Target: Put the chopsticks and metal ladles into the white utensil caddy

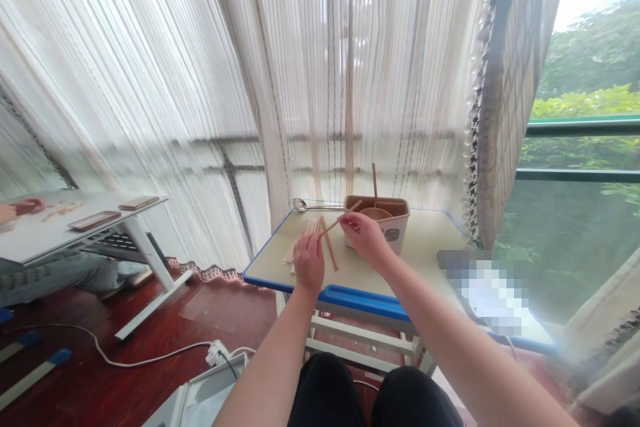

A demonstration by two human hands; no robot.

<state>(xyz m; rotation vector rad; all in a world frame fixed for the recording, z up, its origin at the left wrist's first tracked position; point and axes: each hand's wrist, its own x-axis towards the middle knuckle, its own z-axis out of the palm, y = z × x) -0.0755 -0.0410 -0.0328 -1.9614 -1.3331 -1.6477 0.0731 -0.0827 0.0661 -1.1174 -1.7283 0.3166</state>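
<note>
A wooden chopstick (334, 223) slants between my two hands above the table. My right hand (361, 230) pinches it near its upper part, in front of the bin. At its lower end are the bent fingers of my left hand (309, 257), closed around that end. Several pale chopsticks (311, 226) lie fanned on the table, partly hidden beneath my left hand. Two darker chopsticks (330, 248) lie between my hands. The beige bin (401, 227) holds a round brown bowl-like item (377, 213) and an upright brown stick (375, 180).
A metal slotted ladle (300, 205) lies at the table's back left. The small table (425, 267) has a blue edge. At right is a blurred patch (495, 297). Another person's hand (29, 205) is over a white table (30, 240) at left. A power strip (218, 352) lies below.
</note>
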